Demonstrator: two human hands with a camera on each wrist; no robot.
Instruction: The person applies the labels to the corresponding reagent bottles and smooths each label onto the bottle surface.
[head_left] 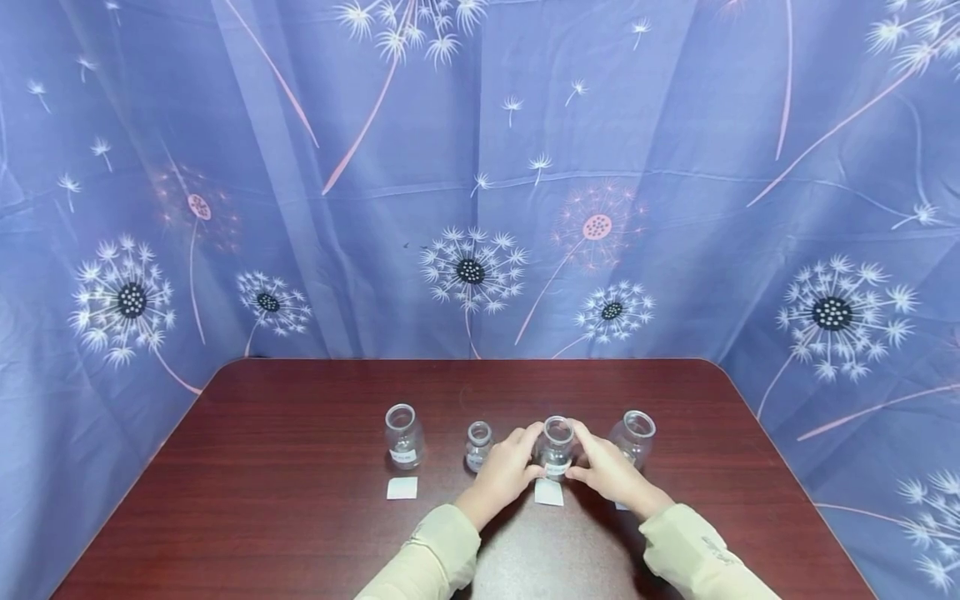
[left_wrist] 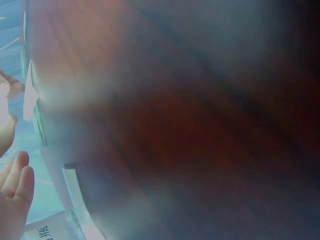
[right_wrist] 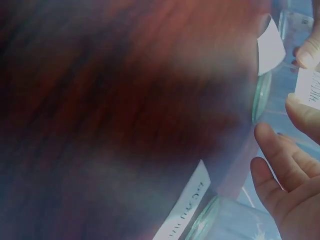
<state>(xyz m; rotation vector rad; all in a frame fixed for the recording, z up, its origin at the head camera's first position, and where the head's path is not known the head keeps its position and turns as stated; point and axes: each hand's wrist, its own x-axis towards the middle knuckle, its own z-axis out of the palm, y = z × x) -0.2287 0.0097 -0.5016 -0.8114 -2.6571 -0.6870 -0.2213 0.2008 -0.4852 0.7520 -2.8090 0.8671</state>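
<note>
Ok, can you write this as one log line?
left hand: holds third jar from left | right hand: same jar | paper: in front of jar

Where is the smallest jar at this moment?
In the head view, the smallest jar stands on the table, between the leftmost jar and the left hand.

Left side: the small jar (head_left: 478, 440) blocks my left hand (head_left: 504, 471).
Right side: the rightmost jar (head_left: 637, 435) crowds my right hand (head_left: 617, 472).
Passage: between the leftmost jar (head_left: 403, 435) and the small jar.
</note>
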